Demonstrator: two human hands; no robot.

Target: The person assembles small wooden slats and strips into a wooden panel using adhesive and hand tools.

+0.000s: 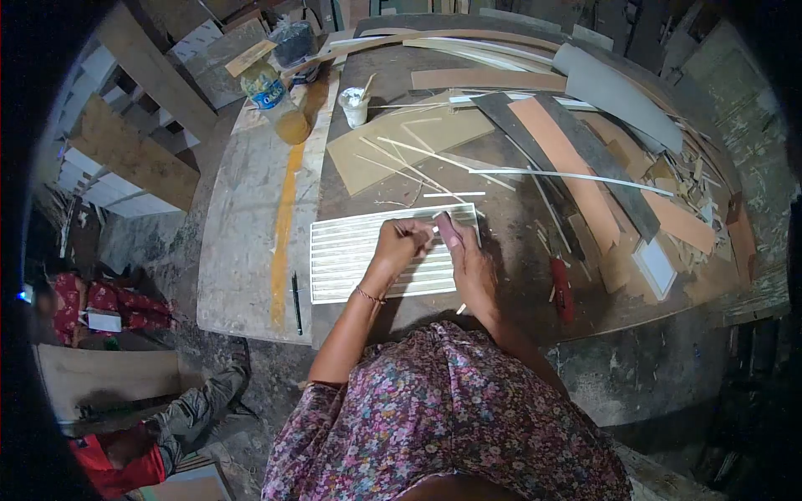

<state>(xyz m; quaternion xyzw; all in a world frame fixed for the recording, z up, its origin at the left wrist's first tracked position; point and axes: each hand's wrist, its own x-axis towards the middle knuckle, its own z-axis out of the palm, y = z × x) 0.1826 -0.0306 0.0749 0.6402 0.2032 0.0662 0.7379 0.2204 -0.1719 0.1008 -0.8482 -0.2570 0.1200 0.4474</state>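
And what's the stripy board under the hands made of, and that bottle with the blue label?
The stripy board looks like thin wood, perhaps painted: it has straight pale slats inside a whitish edge. The bottle seems to be smooth, clear plastic, because the yellowish stuff inside shows through, though it could be glass.

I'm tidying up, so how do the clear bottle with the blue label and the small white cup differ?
The clear bottle with the blue label is taller than the small white cup. A flat wooden piece lies across the bottle's top, while a thin stick pokes out of the cup. Both stand on the worktable.
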